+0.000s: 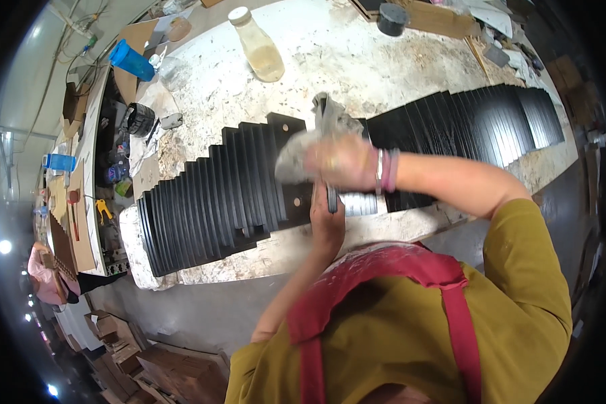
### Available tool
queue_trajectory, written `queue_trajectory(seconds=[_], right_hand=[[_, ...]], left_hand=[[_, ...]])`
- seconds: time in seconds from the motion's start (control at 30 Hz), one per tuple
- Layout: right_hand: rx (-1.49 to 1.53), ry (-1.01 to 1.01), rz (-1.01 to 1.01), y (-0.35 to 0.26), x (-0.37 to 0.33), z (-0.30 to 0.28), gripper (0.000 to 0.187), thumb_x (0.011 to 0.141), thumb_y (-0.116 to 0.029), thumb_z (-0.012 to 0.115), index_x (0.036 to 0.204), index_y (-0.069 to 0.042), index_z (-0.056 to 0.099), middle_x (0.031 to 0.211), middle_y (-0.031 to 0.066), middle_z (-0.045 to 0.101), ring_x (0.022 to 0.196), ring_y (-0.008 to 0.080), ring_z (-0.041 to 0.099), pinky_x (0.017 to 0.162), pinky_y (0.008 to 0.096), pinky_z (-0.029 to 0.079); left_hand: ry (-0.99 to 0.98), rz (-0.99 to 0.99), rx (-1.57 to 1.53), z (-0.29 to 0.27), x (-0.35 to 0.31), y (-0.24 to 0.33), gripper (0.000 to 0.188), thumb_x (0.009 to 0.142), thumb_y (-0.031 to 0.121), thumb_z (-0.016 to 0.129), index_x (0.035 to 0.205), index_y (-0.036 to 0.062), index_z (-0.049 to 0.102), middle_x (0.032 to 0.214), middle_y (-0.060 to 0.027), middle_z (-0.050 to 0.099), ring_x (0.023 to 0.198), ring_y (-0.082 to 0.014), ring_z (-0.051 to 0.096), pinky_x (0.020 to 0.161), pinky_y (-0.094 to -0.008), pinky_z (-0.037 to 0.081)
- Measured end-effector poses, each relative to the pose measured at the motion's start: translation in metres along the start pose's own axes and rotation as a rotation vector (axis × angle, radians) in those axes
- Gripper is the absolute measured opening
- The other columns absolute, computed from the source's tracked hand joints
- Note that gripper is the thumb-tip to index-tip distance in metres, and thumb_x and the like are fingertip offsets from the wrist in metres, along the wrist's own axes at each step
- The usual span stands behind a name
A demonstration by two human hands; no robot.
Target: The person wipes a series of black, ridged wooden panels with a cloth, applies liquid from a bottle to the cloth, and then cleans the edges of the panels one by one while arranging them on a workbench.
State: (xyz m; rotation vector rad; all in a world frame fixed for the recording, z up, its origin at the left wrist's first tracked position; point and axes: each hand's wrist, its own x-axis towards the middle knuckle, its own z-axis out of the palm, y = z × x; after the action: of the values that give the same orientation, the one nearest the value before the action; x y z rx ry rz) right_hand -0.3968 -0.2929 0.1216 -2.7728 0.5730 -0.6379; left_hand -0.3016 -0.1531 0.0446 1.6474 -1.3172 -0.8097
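My right hand (347, 163), blurred by motion, presses a grey-white cloth (296, 160) that bunches out past its fingers. Under it, my left hand (327, 221) grips the near edge of a narrow black board (332, 200), most of which my right hand and the cloth hide. To the left, many flat black boards (209, 202) stand on edge in a leaning row; the nearest has round light holes in its face. On the right, more glossy black boards (451, 131) lie overlapping like a fanned stack.
The boards rest on a stained white worktable (330, 47). Toward the back stand a clear bottle (257, 50) with pale contents and a dark round container (392, 20). A blue cup (131, 60) and a black tub (140, 119) are at left. Farther left, another person (49, 273) wears pink.
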Motion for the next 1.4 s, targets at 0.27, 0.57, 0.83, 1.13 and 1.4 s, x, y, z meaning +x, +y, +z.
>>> queue_trajectory(seconds=[0.27,0.57,0.83,1.13,1.4], right_hand=[[-0.005,-0.009,0.439,0.062,0.05,-0.053,0.015,0.087,-0.024,0.062,0.097,-0.015,0.066,0.095,0.0095,0.068,0.085,0.0287,0.066,0.075,0.04,0.052],[-0.136,-0.048,0.161,0.051,0.033,-0.036,0.016,0.083,-0.012,0.057,0.095,-0.012,0.068,0.087,0.0108,0.066,0.082,0.0309,0.066,0.072,0.0385,0.054],[-0.056,0.136,-0.213,0.037,0.018,-0.008,0.014,0.076,-0.011,0.06,0.088,-0.017,0.063,0.084,0.0041,0.064,0.08,0.0235,0.066,0.068,0.0374,0.053],[-0.031,-0.012,-0.159,-0.017,0.006,-0.012,0.012,0.077,-0.017,0.061,0.089,-0.02,0.064,0.085,0.0002,0.064,0.089,0.0206,0.063,0.082,0.0497,0.044],[-0.064,0.134,0.147,0.075,0.041,-0.023,0.013,0.081,-0.01,0.058,0.092,-0.011,0.064,0.087,0.0094,0.064,0.079,0.0303,0.064,0.067,0.0393,0.052]], left_hand=[[0.045,0.114,-0.052,-0.008,0.005,0.014,0.064,0.085,-0.002,0.049,0.146,0.0052,0.032,0.137,-0.0226,0.049,0.123,-0.0354,0.051,0.103,-0.0353,0.038],[-0.036,-0.132,-0.149,-0.012,0.005,0.035,0.068,0.085,-0.007,0.048,0.148,0.0081,0.03,0.143,-0.0209,0.044,0.127,-0.0291,0.049,0.104,-0.0334,0.037],[-0.057,-0.145,-0.115,-0.013,0.003,0.025,0.066,0.087,-0.003,0.049,0.148,0.0098,0.029,0.146,-0.018,0.04,0.131,-0.0357,0.043,0.107,-0.0371,0.036],[0.091,-0.131,-0.072,-0.005,-0.007,0.005,0.068,0.084,-0.005,0.049,0.147,0.0145,0.034,0.123,-0.0181,0.058,0.104,-0.0242,0.057,0.093,-0.0319,0.043],[0.031,-0.091,-0.202,-0.009,-0.004,0.029,0.067,0.085,-0.007,0.047,0.147,0.0149,0.036,0.131,-0.0169,0.055,0.11,-0.0219,0.056,0.096,-0.0311,0.042]])
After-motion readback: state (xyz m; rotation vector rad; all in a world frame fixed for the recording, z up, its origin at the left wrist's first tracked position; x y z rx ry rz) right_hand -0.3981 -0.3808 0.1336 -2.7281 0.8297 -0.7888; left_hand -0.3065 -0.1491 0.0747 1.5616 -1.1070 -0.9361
